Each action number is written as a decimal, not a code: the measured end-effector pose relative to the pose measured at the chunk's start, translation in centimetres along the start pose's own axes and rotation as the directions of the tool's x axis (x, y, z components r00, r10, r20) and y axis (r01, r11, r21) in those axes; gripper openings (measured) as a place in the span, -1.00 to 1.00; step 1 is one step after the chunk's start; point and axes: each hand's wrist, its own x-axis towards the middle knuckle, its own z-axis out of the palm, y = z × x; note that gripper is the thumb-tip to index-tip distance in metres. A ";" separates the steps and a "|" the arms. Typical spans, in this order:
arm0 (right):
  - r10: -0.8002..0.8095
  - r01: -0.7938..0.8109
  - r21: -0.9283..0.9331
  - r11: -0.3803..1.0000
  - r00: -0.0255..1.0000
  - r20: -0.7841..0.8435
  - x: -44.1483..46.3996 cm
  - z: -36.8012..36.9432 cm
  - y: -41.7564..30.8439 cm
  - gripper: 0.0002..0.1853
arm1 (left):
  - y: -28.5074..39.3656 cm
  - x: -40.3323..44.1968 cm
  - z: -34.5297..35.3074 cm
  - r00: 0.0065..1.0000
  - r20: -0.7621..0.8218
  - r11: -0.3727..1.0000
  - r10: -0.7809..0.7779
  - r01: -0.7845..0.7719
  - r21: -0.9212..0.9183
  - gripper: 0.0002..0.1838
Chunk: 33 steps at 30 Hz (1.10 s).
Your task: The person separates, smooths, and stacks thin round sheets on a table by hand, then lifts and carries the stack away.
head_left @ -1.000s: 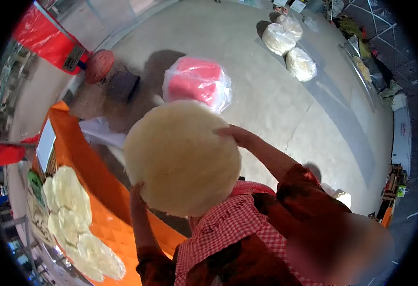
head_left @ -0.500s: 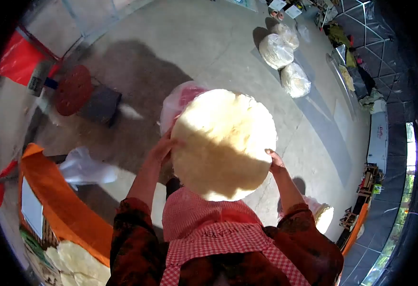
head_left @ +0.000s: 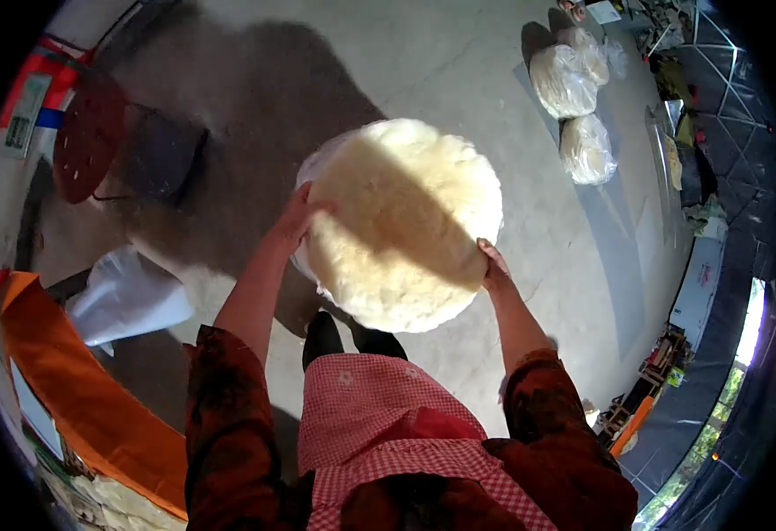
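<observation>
A large, round, cream-coloured stack of flatbreads (head_left: 401, 221) is held out in front of my checked apron, its edge uneven and layered. My left hand (head_left: 297, 215) grips its left edge, with the thumb on top and the other fingers hidden underneath. On the right edge, my right hand (head_left: 494, 265) is closed in the same way. Pale, translucent plastic (head_left: 319, 157) shows along the upper left rim. A band of shadow crosses the stack's top, while the rest is brightly lit.
On the left are a round red stool (head_left: 90, 137), a dark seat (head_left: 165, 157), a white plastic bag (head_left: 136, 296) and an orange cloth (head_left: 87, 389). Filled clear bags (head_left: 563, 81) stand on the concrete floor at the upper right. Clutter lines the right wall.
The stack has moved up and slightly left in view, carried by both hands, and its layered edge shows more. The pink bag behind it is now mostly hidden. My legs have come into view.
</observation>
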 end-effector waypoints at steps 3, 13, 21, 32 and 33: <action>-0.029 0.026 0.077 0.997 0.999 0.038 -1.0 0.8 -0.4 -0.73 | -0.3 -0.4 0.0 1.000 -0.025 0.998 -0.017 0.019 0.063 -0.47; -0.046 -0.239 -0.603 0.761 0.907 -0.418 -0.6 -0.1 -5.0 -0.62 | -6.7 -9.2 0.6 0.671 -0.518 0.823 0.531 -0.263 0.504 -0.44; -0.113 0.570 -0.680 0.460 0.798 0.592 0.1 27.2 0.5 -0.78 | -17.2 -49.1 1.7 0.363 -0.929 0.833 -0.069 -0.491 -0.254 -0.84; 0.741 0.873 -0.264 0.411 -0.151 0.654 -38.7 64.8 35.6 -0.78 | -36.1 -79.5 -1.4 -0.326 -0.744 -0.137 -0.583 -0.864 0.485 -0.65; 0.773 0.847 -0.258 0.464 -0.244 0.586 -42.1 65.2 38.2 -0.78 | -36.5 -81.5 -2.7 -0.261 -0.692 -0.218 -0.673 -0.825 0.522 -0.59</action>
